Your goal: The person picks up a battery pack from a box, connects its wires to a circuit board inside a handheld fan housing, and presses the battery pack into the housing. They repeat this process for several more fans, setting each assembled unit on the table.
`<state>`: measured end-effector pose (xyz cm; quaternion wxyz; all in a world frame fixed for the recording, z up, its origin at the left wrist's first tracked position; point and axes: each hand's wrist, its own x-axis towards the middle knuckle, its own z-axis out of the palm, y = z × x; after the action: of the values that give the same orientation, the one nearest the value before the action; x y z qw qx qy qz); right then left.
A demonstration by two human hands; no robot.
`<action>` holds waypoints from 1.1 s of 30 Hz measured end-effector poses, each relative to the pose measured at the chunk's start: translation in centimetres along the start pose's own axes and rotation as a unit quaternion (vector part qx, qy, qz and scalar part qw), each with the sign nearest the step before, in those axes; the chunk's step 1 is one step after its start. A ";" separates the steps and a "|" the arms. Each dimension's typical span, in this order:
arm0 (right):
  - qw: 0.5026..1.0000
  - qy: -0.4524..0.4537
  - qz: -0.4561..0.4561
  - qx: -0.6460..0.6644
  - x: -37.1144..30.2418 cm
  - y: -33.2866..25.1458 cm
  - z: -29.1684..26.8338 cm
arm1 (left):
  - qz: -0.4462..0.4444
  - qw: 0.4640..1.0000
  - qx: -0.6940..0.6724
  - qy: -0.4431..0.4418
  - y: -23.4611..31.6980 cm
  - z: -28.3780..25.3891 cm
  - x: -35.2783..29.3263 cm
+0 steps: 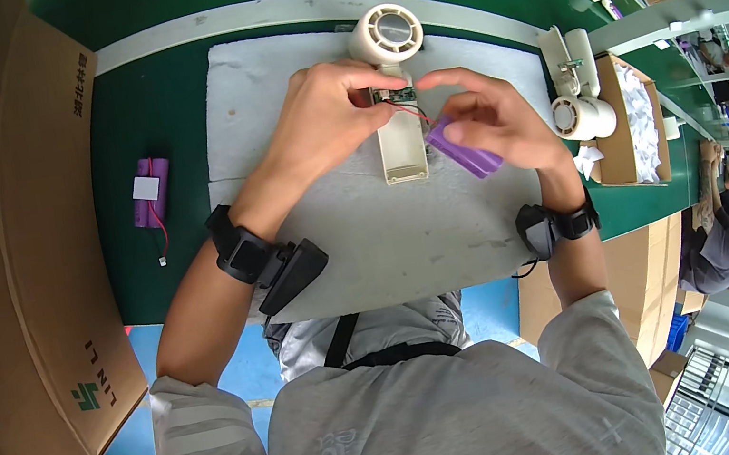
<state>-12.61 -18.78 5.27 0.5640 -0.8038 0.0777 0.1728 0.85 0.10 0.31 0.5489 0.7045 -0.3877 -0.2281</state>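
Note:
A cream handheld fan [403,144] lies on the pale mat, its round head away from me and its handle uncovered. A small green circuit board [400,94] sits at the top of the handle. My left hand [326,110] pinches the board's left side between thumb and forefinger. In my right hand [501,120] is a purple battery pack [467,150], tilted beside the handle, with my forefinger stretched toward the board. Thin red and dark wires [410,108] run between board and battery; their exact ends are hidden by my fingers.
Another purple battery pack [139,196] with a white pad and wire lies left of the mat [311,256]. On the right are a second opened fan [582,116] and a carton of white pieces [641,123]. A tall cardboard box [19,237] borders the left side. Other people sit far right.

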 end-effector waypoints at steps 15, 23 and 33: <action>0.953 -0.113 -0.002 0.281 -1.2 0.3 0.8 | 0.062 0.996 0.056 0.005 0.2 0.1 -0.1; 0.973 0.017 -0.230 -0.001 -0.6 0.5 2.6 | 0.096 0.994 0.050 0.009 -0.1 0.0 -0.1; 0.930 0.124 -0.231 -0.259 -1.0 -0.8 4.9 | 0.104 0.992 0.068 -0.022 0.1 -0.4 -0.1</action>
<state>-14.19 -13.98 4.80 0.3463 -0.9327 -0.0882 -0.0486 1.04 0.39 0.54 0.5116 0.6911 -0.4854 -0.1581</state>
